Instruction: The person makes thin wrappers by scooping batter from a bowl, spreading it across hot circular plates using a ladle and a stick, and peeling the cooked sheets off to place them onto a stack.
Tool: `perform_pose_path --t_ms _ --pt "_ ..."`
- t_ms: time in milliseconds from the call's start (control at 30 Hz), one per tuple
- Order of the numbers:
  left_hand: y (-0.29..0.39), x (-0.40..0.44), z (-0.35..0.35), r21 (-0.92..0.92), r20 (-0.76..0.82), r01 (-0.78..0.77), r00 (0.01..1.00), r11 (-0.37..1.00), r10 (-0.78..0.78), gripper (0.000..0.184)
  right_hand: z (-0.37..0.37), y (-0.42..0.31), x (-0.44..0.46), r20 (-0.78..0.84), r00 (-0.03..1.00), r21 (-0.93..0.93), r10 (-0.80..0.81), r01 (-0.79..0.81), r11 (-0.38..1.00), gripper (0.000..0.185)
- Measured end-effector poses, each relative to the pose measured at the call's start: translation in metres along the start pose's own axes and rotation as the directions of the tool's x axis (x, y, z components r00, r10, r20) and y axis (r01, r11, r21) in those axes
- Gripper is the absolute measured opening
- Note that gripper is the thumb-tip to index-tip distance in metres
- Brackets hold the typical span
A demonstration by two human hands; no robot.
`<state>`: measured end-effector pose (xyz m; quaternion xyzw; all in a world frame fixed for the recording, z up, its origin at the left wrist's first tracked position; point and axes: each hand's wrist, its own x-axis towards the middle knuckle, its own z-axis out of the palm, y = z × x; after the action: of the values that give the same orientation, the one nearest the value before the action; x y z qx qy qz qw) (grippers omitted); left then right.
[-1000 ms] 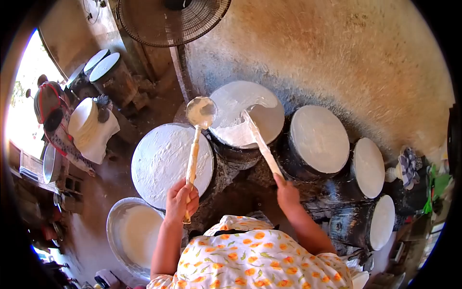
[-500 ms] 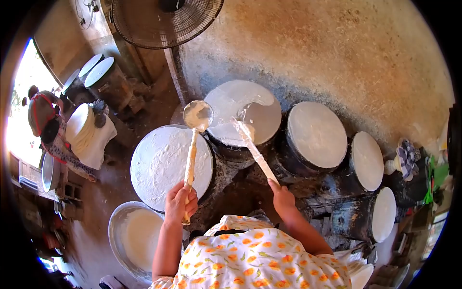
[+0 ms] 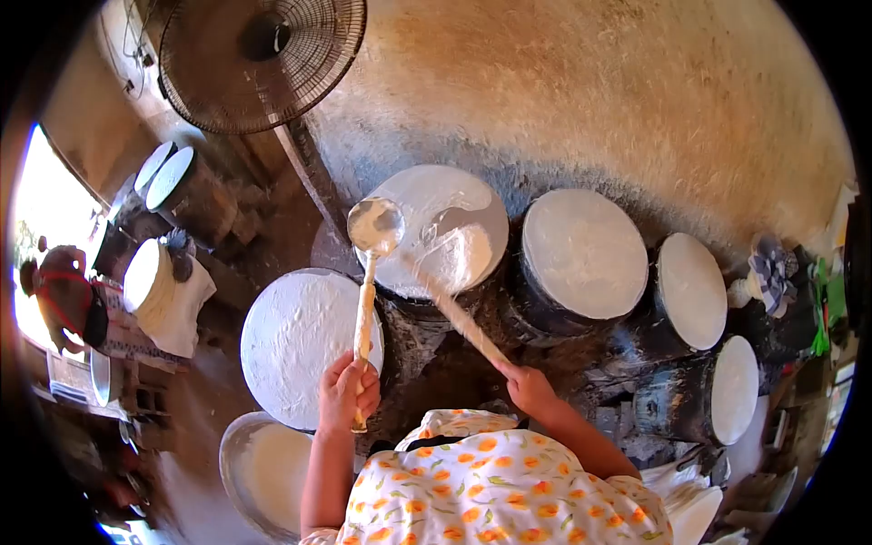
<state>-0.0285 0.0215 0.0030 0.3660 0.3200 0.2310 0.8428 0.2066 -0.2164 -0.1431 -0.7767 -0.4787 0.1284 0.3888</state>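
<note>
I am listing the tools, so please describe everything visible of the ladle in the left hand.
The ladle has a round bowl smeared with whitish paste, a grey patch showing, on a long, straight, yellowish handle that looks like wood. The left hand grips it near its lower end, which sticks out below. The bowl end points away from the person and, in this view, overlaps the left side of a white-topped drum; whether they touch is unclear.

The stick [image 3: 460,318] is motion-blurred. The top edge crops the fan [image 3: 263,36]; the bottom edge crops the garment [image 3: 490,486]. The left forearm [image 3: 329,472] hides part of the basin [image 3: 231,468].
</note>
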Motion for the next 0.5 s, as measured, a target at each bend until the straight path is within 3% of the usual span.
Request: perform_pose_path --t_ms 67,100,167,300,367,400,433,500 --pt "0.001 0.004 0.005 0.006 0.005 0.007 1.0 1.0 -0.007 0.023 -0.016 0.001 -0.018 0.193 0.94 -0.431 0.281 -0.176 0.885 0.055" --pt "0.0 0.006 0.008 0.014 -0.018 -0.004 1.0 1.0 0.004 0.025 -0.021 0.01 -0.017 0.188 0.94 -0.423 0.285 -0.184 0.887 0.055" --pt "-0.001 0.007 0.013 0.03 -0.047 -0.008 0.999 1.0 0.009 0.027 -0.025 0.032 -0.009 0.013 0.947 -0.535 0.322 -0.265 0.802 0.051" --pt "-0.002 0.016 0.024 0.054 -0.046 -0.029 0.998 0.998 0.031 0.027 -0.029 0.047 0.057 -0.067 0.967 -0.42 0.245 -0.25 0.872 0.05" --pt "-0.001 0.018 0.03 0.054 -0.044 -0.042 0.998 0.998 0.044 0.027 -0.018 0.056 0.074 -0.138 0.98 -0.22 0.14 -0.168 0.961 0.051" --pt "-0.001 0.018 0.033 0.058 -0.05 -0.05 0.997 0.997 0.053 0.027 -0.021 0.048 0.069 -0.088 0.99 -0.136 0.114 -0.125 0.983 0.046" --pt "0.0 0.017 0.035 0.06 -0.058 -0.058 0.996 0.997 0.061 0.027 -0.018 0.051 0.055 -0.044 0.998 -0.151 0.038 -0.045 0.988 0.047" --pt "0.004 0.012 0.041 0.08 -0.071 -0.069 0.995 0.994 0.075 0.027 -0.036 0.033 0.03 0.103 0.975 -0.32 0.195 -0.153 0.935 0.047"
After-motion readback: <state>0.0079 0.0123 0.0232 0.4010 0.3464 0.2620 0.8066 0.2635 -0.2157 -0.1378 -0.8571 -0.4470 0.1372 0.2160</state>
